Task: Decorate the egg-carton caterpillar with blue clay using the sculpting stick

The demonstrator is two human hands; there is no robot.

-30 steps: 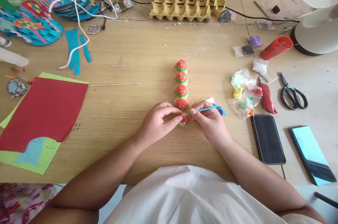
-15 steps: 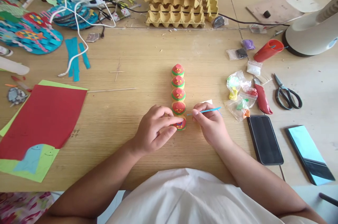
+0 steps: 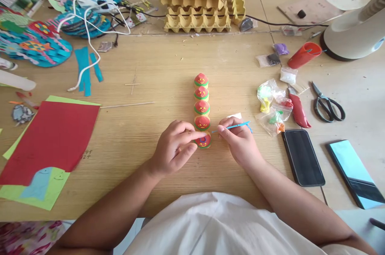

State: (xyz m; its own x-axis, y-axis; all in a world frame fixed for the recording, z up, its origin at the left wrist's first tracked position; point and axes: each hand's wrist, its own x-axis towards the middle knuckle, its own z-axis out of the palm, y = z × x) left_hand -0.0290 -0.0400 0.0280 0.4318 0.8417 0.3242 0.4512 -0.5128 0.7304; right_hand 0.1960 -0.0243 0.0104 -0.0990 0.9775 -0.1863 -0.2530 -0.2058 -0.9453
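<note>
Down the middle of the table runs a row of several egg-carton cups (image 3: 201, 107), each with a red top, a green band and a yellow smiling face. The cup nearest me (image 3: 203, 142) also carries a small blue ring-like piece. My left hand (image 3: 174, 148) is beside it, index finger stretched over its top edge, thumb apart, holding nothing. Whether that fingertip presses on the cup I cannot tell. In a pinch, my right hand (image 3: 242, 142) holds a thin blue modelling tool (image 3: 237, 125), its tip pointing left, just right of the cups.
Scissors (image 3: 327, 102), a red-handled knife (image 3: 298, 110), bags of coloured clay (image 3: 272, 114) and two phones (image 3: 303, 158) lie to the right. Red paper (image 3: 51, 138) is at the left. Egg cartons (image 3: 197, 22) are stacked at the back, near a black cable.
My left thumb and fingers have shifted slightly back, showing more of the blue piece. The right hand still holds the tool in nearly the same place. The whole view has moved a little.
</note>
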